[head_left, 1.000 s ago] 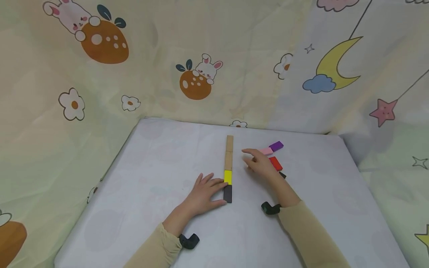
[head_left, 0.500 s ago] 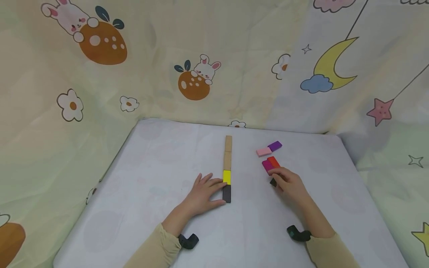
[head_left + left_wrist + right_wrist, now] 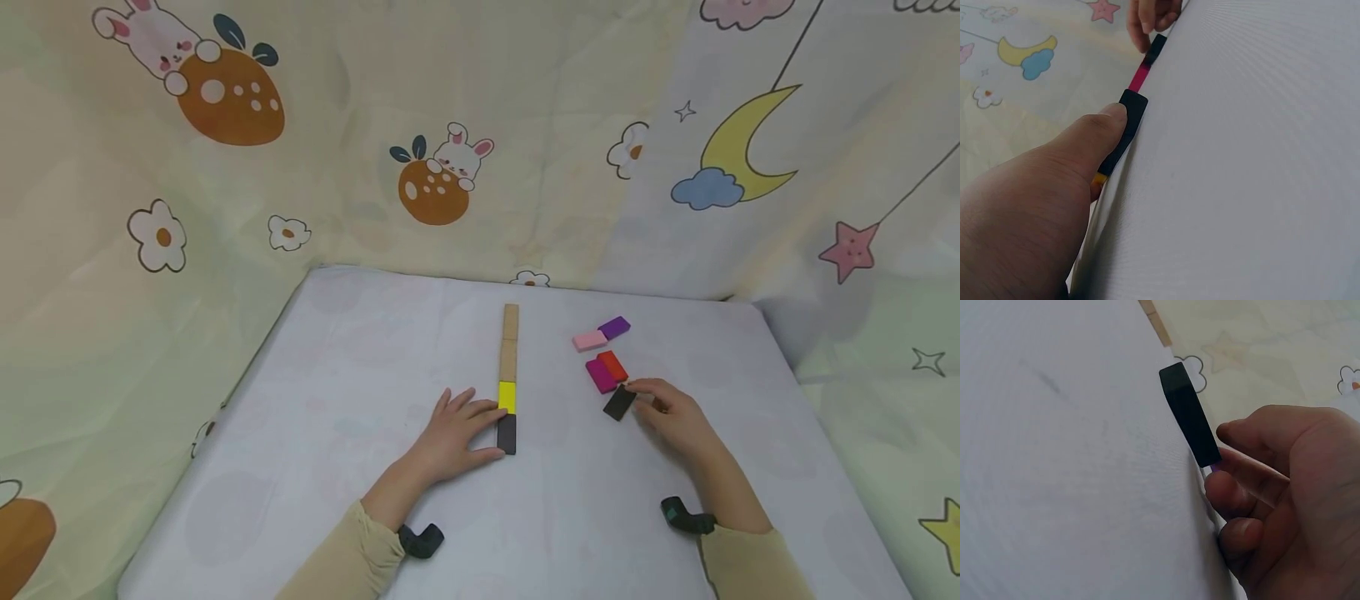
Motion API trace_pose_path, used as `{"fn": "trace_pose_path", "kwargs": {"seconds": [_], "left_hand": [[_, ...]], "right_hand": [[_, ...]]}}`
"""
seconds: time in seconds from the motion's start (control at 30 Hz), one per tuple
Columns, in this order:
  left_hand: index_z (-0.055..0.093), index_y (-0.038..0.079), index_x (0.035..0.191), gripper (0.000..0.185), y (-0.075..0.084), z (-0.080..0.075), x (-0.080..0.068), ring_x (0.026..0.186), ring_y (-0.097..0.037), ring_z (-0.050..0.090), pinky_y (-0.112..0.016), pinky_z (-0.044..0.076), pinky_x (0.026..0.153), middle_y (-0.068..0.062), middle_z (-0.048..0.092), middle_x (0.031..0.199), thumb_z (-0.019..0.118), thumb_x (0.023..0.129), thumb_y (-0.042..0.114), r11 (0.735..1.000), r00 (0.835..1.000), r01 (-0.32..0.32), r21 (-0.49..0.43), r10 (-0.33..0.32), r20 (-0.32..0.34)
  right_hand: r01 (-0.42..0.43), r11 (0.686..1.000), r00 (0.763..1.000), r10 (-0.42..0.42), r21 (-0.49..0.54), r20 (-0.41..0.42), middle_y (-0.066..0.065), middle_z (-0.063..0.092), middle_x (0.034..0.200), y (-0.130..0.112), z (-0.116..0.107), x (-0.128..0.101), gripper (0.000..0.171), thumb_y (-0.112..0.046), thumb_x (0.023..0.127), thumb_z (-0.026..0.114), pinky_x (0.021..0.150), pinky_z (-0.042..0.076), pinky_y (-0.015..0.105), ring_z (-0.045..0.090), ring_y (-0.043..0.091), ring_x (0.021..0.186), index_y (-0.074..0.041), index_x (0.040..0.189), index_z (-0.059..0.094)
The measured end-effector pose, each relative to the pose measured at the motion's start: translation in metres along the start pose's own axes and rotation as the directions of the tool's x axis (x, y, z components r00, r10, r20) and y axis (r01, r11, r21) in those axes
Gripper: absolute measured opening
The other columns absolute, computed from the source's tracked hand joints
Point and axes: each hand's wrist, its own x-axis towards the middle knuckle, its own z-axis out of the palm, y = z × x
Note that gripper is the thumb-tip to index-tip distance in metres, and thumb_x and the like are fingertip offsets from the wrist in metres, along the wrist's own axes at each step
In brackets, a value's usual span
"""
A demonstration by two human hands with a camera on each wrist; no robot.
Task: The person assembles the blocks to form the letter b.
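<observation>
My left hand (image 3: pixel 453 437) lies beside a line of blocks, fingers spread. Its index finger reaches the seam between a yellow block (image 3: pixel 507 395) and a black block (image 3: pixel 507 435); the thumb touches the black block's near end. Two plain wooden blocks (image 3: pixel 510 342) continue the line away from me. In the left wrist view, the thumb rests against the black block (image 3: pixel 1129 128). My right hand (image 3: pixel 678 417) has its fingers loosely bent, fingertips right at the end of a loose black block (image 3: pixel 619 402). In the right wrist view, a gap shows between thumb and fingers beside that block (image 3: pixel 1190 415).
Touching each other, a magenta block (image 3: pixel 600 376) and a red block (image 3: pixel 612 366) lie just beyond the loose black one. Farther back are a pink block (image 3: pixel 589 341) and a purple block (image 3: pixel 615 327). A white cloth (image 3: pixel 375 350) covers the table; a printed curtain (image 3: pixel 337 167) hangs behind.
My right hand has moved from beside the wooden blocks to the right and nearer, over the loose black block, then off to its right side, uncovering it. My left hand has stayed in place.
</observation>
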Motion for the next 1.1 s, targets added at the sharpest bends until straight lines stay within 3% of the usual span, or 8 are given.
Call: {"fn": "trace_pose_path", "kwargs": {"seconds": [0.13,0.4,0.9,1.1], "left_hand": [[0.048,0.034,0.146,0.066,-0.0009,0.0012,0.0007,0.149,-0.03,0.029,-0.063,0.012,0.12,0.009,0.047,0.15,0.054,0.09,0.068,1.0,1.0,-0.004,0.009,0.004,-0.003],[0.047,0.035,0.146,0.066,-0.0028,0.0043,0.002,0.149,-0.029,0.028,-0.062,0.011,0.121,0.01,0.047,0.15,0.053,0.09,0.069,1.0,1.0,-0.007,0.011,0.007,-0.005],[0.046,0.036,0.147,0.068,-0.0026,0.0035,0.0013,0.15,-0.029,0.027,-0.062,0.011,0.121,0.011,0.047,0.15,0.05,0.09,0.071,1.0,1.0,0.002,0.011,-0.002,0.004],[0.046,0.036,0.147,0.068,-0.0026,0.0033,0.0008,0.15,-0.029,0.027,-0.062,0.01,0.121,0.01,0.047,0.15,0.049,0.09,0.072,1.0,1.0,0.003,0.015,-0.003,0.011]], "right_hand": [[-0.032,0.999,0.999,0.032,-0.036,-0.012,0.006,0.063,0.109,0.0016,-0.0006,-0.0002,0.031,-0.021,0.098,0.06,0.065,0.042,0.027,0.049,0.016,0.078,-0.02,0.128,0.062],[0.007,1.0,0.999,-0.006,-0.026,0.053,0.004,0.06,0.124,-0.0001,-0.0014,-0.0019,0.041,-0.017,0.094,0.065,0.07,0.047,0.027,0.051,0.018,0.084,-0.025,0.133,0.058],[0.05,0.996,0.992,-0.041,-0.073,0.118,-0.004,0.057,0.104,0.0013,0.0026,-0.0018,0.039,-0.033,0.089,0.074,0.067,0.046,0.023,0.05,0.015,0.085,-0.028,0.126,0.063],[0.058,0.995,0.987,-0.046,-0.079,0.152,-0.004,0.056,0.109,-0.0015,0.002,-0.0046,0.046,-0.032,0.087,0.076,0.068,0.047,0.023,0.05,0.015,0.087,-0.028,0.13,0.061]]}}
